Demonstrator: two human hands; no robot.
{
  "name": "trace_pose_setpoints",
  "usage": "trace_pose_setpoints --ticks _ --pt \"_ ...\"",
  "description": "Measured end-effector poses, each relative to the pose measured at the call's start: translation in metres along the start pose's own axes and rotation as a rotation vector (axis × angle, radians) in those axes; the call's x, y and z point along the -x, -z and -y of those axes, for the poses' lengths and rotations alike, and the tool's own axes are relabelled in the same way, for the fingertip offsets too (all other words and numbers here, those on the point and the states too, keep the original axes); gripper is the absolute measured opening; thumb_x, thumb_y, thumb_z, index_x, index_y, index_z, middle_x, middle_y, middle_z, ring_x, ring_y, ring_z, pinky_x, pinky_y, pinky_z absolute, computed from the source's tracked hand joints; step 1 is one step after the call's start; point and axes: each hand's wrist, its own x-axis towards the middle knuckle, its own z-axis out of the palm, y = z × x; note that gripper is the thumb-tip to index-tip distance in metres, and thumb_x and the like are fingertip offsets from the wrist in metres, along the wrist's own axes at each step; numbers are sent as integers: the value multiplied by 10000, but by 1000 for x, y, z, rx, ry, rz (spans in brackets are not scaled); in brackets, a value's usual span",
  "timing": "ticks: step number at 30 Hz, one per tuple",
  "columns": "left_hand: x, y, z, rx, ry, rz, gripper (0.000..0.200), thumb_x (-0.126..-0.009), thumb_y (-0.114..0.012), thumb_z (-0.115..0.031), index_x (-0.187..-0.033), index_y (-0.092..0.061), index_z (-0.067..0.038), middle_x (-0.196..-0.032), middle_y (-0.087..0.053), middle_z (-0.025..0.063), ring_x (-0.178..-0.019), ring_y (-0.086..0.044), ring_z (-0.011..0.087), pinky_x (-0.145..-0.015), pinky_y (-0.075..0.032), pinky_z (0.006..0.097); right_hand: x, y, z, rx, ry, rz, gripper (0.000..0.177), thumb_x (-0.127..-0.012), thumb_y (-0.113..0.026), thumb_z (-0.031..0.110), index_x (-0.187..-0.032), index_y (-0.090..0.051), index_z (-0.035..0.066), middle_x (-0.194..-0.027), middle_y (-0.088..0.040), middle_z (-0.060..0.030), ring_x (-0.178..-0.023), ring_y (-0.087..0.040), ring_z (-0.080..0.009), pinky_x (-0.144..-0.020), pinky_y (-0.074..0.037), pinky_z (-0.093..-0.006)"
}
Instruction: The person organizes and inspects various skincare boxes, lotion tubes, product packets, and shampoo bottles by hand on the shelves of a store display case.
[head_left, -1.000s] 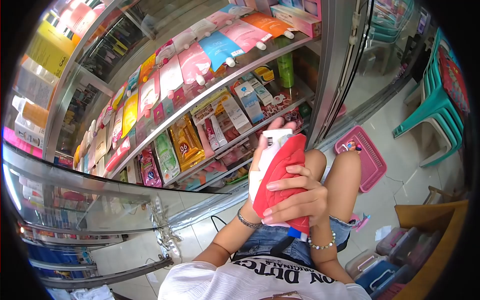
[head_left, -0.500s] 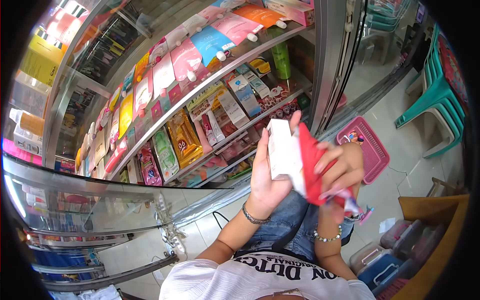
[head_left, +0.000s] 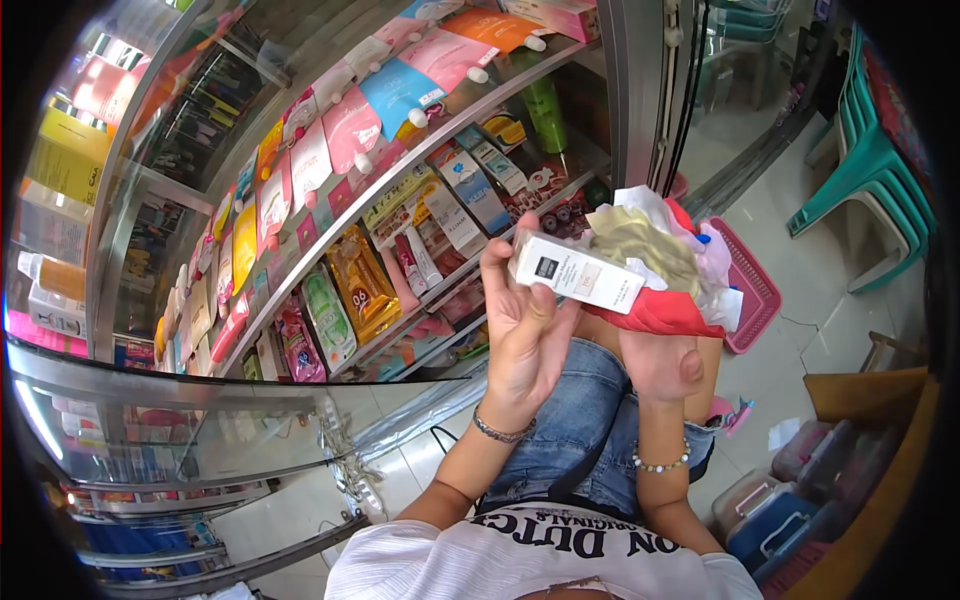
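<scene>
My left hand (head_left: pixel 525 335) pinches a small white box (head_left: pixel 580 275) between thumb and fingers. Its printed face, with a black square label, is turned up toward me. In my right hand (head_left: pixel 668 366) lies a crumpled bundle of cloths (head_left: pixel 645 245), coloured red, olive, white and pink, with most of the fingers hidden under it. One end of the box overlaps the red cloth (head_left: pixel 670 314) in this view. Both hands are held over my lap, in front of the open display case.
Cosmetic pouches (head_left: pixel 400 90) and boxes (head_left: pixel 455 220) line the glass display shelves ahead. A pink basket (head_left: pixel 765 300) sits on the floor behind the bundle. Green plastic chairs (head_left: pixel 860 200) are stacked at right, and lidded containers (head_left: pixel 760 525) stand at lower right.
The box has turned from upright to lying slanted, its printed face now showing. My right hand has turned palm up, and the cloth bundle has opened out, showing olive and white pieces beside the red.
</scene>
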Motion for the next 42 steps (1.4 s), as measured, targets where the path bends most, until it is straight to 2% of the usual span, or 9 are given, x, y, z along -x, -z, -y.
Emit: trace_pose_setpoints --ticks 6,10,13,21,26,29,33,37,42 --pt "11 9 9 -293 -242 15 556 -731 -700 14 -1078 -317 -193 -1231 -391 19 -1165 -424 247 -941 -422 407 -7 -8 -6 105 38 70 1009 -611 -809 251 -1399 -200 91 -1373 -320 -147 -1285 -310 -328 -1045 -291 -468" --pt "19 22 13 -505 -295 107 613 -663 -753 27 -1013 -289 -168 -1140 -394 36 -1073 -466 205 -878 -461 349 -15 13 -3 540 -61 121 786 -605 -803 49 -1285 -410 95 -1284 -449 -133 -1132 -491 -280 -941 -417 -376" --pt "23 27 11 -555 -235 -15 586 -672 -765 -23 -1062 -338 -118 -1097 -410 41 -996 -484 163 -874 -446 304 -23 21 -2 720 287 352 522 -568 -816 68 -1044 -605 88 -1117 -573 -132 -991 -574 -243 -849 -460 -326" --pt "17 7 -23 -821 168 62 518 -773 -699 -124 -1198 -420 -24 -1073 -518 92 -965 -515 152 -858 -417 275 -18 11 18 1096 343 279 332 -542 -818 73 -823 -643 90 -979 -622 -117 -926 -593 -232 -801 -475 -318" --pt "23 12 -32 -1027 208 68 460 -788 -671 -134 -1169 -445 -12 -1102 -540 133 -980 -544 212 -831 -440 307 -26 24 9 951 472 472 314 -545 -813 57 -799 -629 75 -980 -627 -123 -927 -595 -242 -801 -476 -322" --pt "22 9 -44 -1466 25 290 461 -740 -714 -106 -1121 -477 -2 -1084 -554 120 -1003 -555 214 -824 -453 304 -24 27 8 797 274 392 413 -536 -819 57 -879 -589 50 -1045 -607 -153 -960 -584 -252 -838 -469 -339" --pt "33 -10 -46 -1554 -306 304 365 -698 -751 -109 -964 -518 -15 -1057 -571 135 -973 -575 235 -801 -461 311 -15 15 -10 275 61 78 537 -527 -828 61 -965 -519 32 -1078 -580 -178 -1000 -567 -263 -883 -456 -355" --pt "34 -22 -38 -1435 -384 176 387 -638 -793 -86 -871 -489 -28 -1041 -588 140 -961 -586 261 -803 -468 312 -12 13 -16 185 -50 25 594 -539 -832 58 -1010 -471 38 -1066 -564 -176 -1031 -551 -275 -915 -441 -363" --pt "35 -11 -35 -1364 -360 261 406 -619 -772 -26 -951 -541 5 -1077 -582 168 -992 -574 300 -810 -471 348 -8 18 -14 279 -41 -76 568 -541 -839 60 -982 -482 45 -1011 -570 -149 -1044 -544 -288 -917 -438 -387"
